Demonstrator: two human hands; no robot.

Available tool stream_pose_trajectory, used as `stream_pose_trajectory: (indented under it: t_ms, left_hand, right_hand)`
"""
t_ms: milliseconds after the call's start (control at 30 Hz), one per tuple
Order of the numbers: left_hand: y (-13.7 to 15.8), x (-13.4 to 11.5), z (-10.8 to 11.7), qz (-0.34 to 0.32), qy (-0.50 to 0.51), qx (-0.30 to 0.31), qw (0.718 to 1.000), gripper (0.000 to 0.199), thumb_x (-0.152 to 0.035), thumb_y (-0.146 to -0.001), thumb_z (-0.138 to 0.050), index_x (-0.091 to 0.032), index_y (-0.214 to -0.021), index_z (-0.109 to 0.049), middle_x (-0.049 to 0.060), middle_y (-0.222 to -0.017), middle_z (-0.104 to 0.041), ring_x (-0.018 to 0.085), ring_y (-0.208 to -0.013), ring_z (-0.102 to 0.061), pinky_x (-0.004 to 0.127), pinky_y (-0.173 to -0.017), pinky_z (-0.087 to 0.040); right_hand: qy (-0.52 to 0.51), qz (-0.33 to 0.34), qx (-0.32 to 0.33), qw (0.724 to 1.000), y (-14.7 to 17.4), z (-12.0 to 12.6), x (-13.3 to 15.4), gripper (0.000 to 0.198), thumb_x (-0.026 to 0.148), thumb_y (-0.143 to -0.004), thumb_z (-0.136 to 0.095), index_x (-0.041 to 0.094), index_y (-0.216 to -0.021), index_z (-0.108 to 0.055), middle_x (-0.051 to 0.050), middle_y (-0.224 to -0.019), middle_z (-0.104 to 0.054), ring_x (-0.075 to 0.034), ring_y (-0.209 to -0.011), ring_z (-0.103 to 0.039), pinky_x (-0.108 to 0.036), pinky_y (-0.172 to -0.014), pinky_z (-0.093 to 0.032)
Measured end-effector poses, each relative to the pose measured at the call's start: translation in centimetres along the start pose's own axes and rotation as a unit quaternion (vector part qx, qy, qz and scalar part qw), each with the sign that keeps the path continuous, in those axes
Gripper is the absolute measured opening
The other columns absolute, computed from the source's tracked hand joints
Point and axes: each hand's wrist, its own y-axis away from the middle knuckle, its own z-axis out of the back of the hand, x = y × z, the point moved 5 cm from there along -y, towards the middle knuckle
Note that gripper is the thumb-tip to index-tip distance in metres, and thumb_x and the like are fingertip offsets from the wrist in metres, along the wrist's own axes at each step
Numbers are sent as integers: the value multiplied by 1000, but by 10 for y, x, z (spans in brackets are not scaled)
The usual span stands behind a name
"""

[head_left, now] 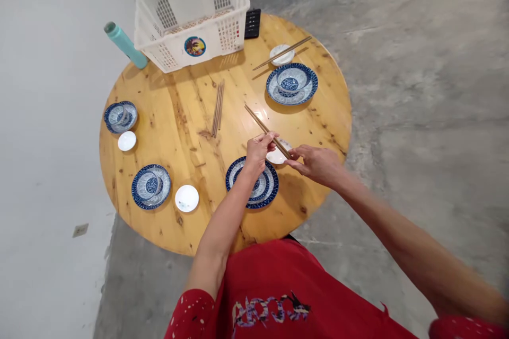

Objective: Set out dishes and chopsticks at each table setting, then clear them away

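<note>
Holding a pair of chopsticks (257, 120) slantwise above the near dish (275, 158); hard to tell if touching it. Pinching around mid-length with thumb and fingers of the left hand (260, 148); pinching at the lower end with thumb and fingertips of the right hand (314, 161). Just beside, under the left wrist: near plate (273, 188), possibly bearing a bowl, too covered to be sure.

Looks done at far right: other pair (298, 45) laid across the far dish (281, 61), next to plate (273, 94) and bowl (292, 79). Seemingly midway at the near place. Probably left: both left-side dishes, lower (186, 198) and upper (127, 141), without chopsticks across; loose sticks (217, 110) lying mid-table (254, 228). Farther out: basket (210, 37), bottle (126, 45).
</note>
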Motion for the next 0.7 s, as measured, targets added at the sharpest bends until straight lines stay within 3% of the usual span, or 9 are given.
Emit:
stream_pose_trajectory:
  t_ms: [67, 167, 400, 700]
  left_hand:
    - [-2, 5, -4, 8, -6, -10, 1000, 18, -27, -82, -78, -12, -74, -76, -2, -61, -60, 4, -54, -49, 19, -60, -41]
    - [-3, 13, -6, 22, -10, -22, 999, 16, -25, -82, -79, -11, -74, -75, -2, -59, -59, 4, -54, -49, 18, -59, -40]
    - [-6, 26, -3, 50, -23, -46, 997, 21, -13, -91, -64, -11, -73, -74, -2, -54, -57, 5, -51, -49, 18, -59, -41]
    - [-9, 29, -2, 62, -29, -49, 996, 17, -21, -86, -75, -9, -74, -74, -2, -53, -57, 5, -50, -50, 21, -62, -44]
  right_hand:
    - [100, -5, -9, 995, 0, -4, 0, 32, 44, -95, -55, 21, -101, -76, -9, -103, -76, -23, -81, -68, -30, -58, -31]
    - [149, -14, 9, 989, 2, -15, -6, 32, 42, -98, -52, 21, -105, -76, -8, -106, -75, -24, -85, -69, -31, -59, -31]
    - [137, 3, 31, 990, 5, -31, -18, 36, 41, -100, -48, 19, -104, -75, -10, -103, -74, -24, -86, -68, -31, -63, -35]
    - [107, 10, 42, 993, 5, -32, -22, 35, 40, -98, -48, 18, -96, -75, -11, -94, -72, -23, -80, -66, -31, -63, -35]
